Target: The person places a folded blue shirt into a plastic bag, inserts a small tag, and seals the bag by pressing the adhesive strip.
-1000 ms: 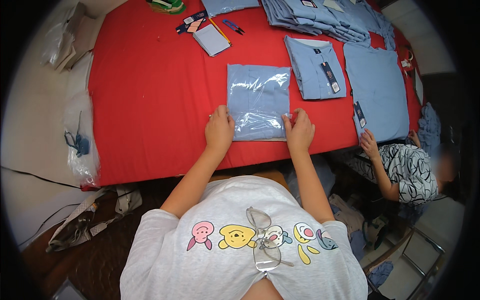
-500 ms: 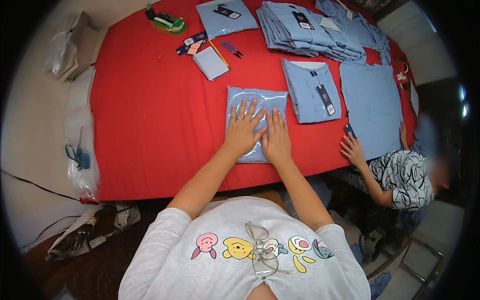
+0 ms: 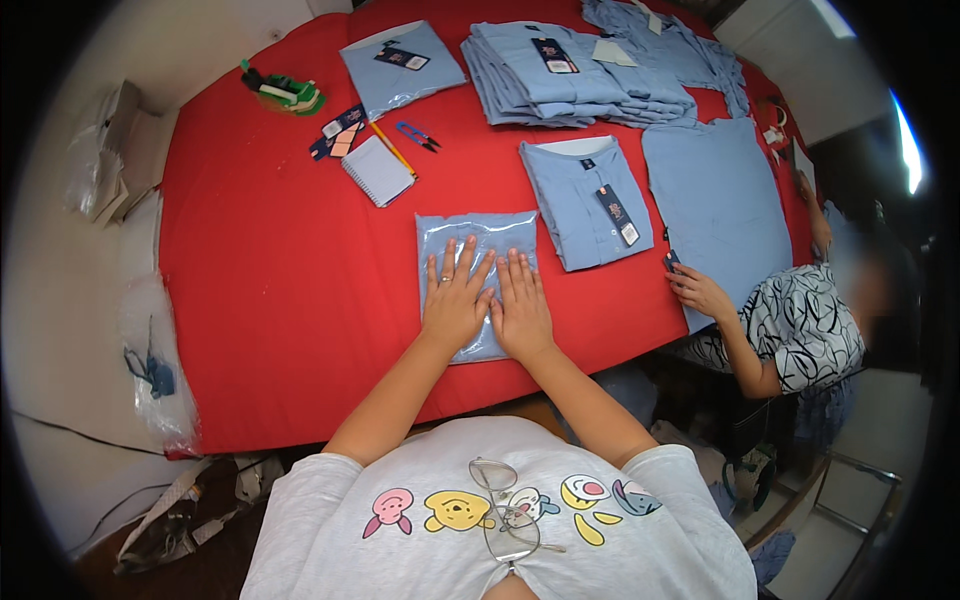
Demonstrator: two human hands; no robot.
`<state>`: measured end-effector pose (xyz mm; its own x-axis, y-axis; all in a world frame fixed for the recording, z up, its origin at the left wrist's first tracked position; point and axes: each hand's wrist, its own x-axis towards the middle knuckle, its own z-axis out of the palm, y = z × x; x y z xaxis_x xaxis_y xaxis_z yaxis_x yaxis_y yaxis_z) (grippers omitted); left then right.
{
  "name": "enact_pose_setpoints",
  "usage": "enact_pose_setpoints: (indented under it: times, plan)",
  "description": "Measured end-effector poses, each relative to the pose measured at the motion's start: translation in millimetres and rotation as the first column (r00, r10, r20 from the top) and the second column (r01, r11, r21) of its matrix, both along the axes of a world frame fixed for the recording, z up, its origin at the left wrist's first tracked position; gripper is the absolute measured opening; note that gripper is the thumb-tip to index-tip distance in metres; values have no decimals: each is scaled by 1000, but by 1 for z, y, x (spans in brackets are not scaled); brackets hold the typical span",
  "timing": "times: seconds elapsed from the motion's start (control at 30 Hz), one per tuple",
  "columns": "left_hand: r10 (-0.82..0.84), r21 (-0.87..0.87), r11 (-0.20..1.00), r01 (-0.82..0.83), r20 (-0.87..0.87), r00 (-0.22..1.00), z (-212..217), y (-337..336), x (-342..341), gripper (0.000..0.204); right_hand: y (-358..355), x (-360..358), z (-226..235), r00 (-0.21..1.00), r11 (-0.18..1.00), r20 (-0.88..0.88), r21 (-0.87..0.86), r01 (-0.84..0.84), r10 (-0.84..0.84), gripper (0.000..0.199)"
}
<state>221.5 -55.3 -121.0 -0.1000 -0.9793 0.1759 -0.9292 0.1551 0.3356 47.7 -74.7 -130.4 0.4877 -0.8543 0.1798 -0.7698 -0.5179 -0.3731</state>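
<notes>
Hands: 2, both on the job. Left hand (image 3: 457, 305) and right hand (image 3: 522, 310) lie palm down, side by side, on 1 bagged blue shirt (image 3: 484, 342). Fingers extended, slightly spread, curled around nothing; 1 ring on the left. Bag sits at the near edge of the table, in front of the person.

Other counts:
- 1 more bagged shirt (image 3: 405, 85), far side.
- 1 folded shirt (image 3: 570, 215), right of the hands, 1 dark tag on it.
- 1 flat blue garment (image 3: 715, 200) further right. A co-worker's hand (image 3: 702, 293) is at a small dark tag by its edge.
- 1 stack of folded shirts (image 3: 510, 75), layers too merged to count; loose blue garments (image 3: 695, 65) beside it, same.
- 1 spiral notebook (image 3: 378, 172), 1 yellow pencil (image 3: 397, 153), 1 pair of blue snips (image 3: 416, 136), 1 green tape dispenser (image 3: 290, 95).
- Loose tags (image 3: 340, 128) by the notebook, overlapping, exact number unclear.

Surface: red cloth (image 3: 270, 280) over the table, lightly wrinkled; clear plastic (image 3: 172, 425) along its left edge. Room: pale wall (image 3: 60, 300) left, black cable (image 3: 85, 434) across it, metal-framed chair (image 3: 840, 515) lower right.
</notes>
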Motion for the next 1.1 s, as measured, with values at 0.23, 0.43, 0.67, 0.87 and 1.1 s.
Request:
enact_pose_setpoints:
  times: [0.23, 0.43, 0.67, 0.87, 1.1]
  plan:
    - [-8, -55, 998, 9, 32, 999, -1, -2, 2, 65, -5, -1, 1, 997, 999, 70, -33, -27, 29, 73]
    - [70, 121, 992, -39, -262, 963, 22, 17, 7, 69, -68, 1, -3, 758, 934, 547, 210, 288, -356, 77]
    - [493, 530, 820, 217, -846, 204, -16, 124, 16, 63, -120, 22, 30, 635, 494, 428, 865, -82, -643, 50]
    - [477, 375, 874, 310, -788, -389, 37, 132, 63, 78, -18, 36, 198, 579, 839, 810, 379, -390, -97, 27]
    - [498, 482, 861, 160, -736, -458, 58, 145, 103, 84, 35, -38, 161, 693, 900, 717, 247, -359, 80, 38]
